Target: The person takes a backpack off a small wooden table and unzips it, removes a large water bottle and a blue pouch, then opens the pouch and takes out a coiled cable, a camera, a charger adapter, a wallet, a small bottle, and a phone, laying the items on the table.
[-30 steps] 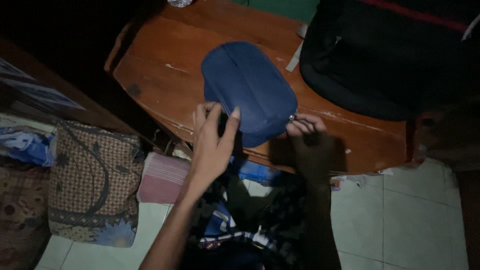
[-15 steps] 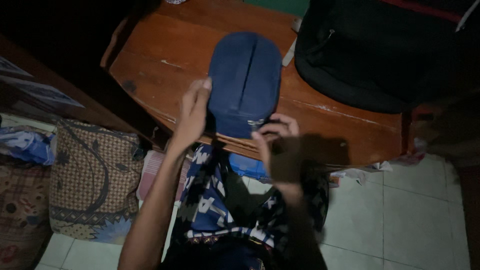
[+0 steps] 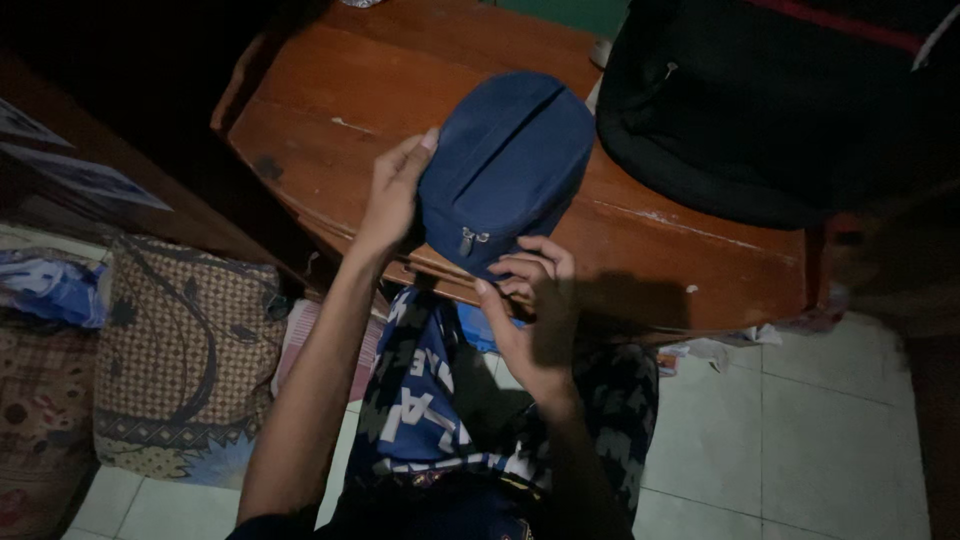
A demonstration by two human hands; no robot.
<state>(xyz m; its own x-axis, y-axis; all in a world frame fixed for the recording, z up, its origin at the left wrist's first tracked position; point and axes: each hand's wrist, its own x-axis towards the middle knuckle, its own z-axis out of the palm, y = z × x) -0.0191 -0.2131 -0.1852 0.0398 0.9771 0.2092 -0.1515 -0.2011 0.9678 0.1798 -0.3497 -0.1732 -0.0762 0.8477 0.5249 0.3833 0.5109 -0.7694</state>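
Observation:
A dark blue zipped pouch (image 3: 510,160) lies on the near edge of a brown wooden table (image 3: 320,110), its metal zipper pull (image 3: 467,240) facing me. My left hand (image 3: 392,190) grips the pouch's left side, thumb on top. At the pouch's near end, my right hand (image 3: 530,300) has its fingers curled against the fabric just right of the zipper pull. Below the hands I see my lap in blue and white patterned cloth.
A large black backpack (image 3: 770,100) fills the table's right half, close to the pouch. On the floor to the left stands a brown patterned bag (image 3: 185,350) with a blue plastic bag (image 3: 55,290) beyond it. White floor tiles (image 3: 800,430) lie to the right.
The pouch has turned so its near end and zipper pull point at me. My left hand slid onto its left side, and my right hand moved in under the near end.

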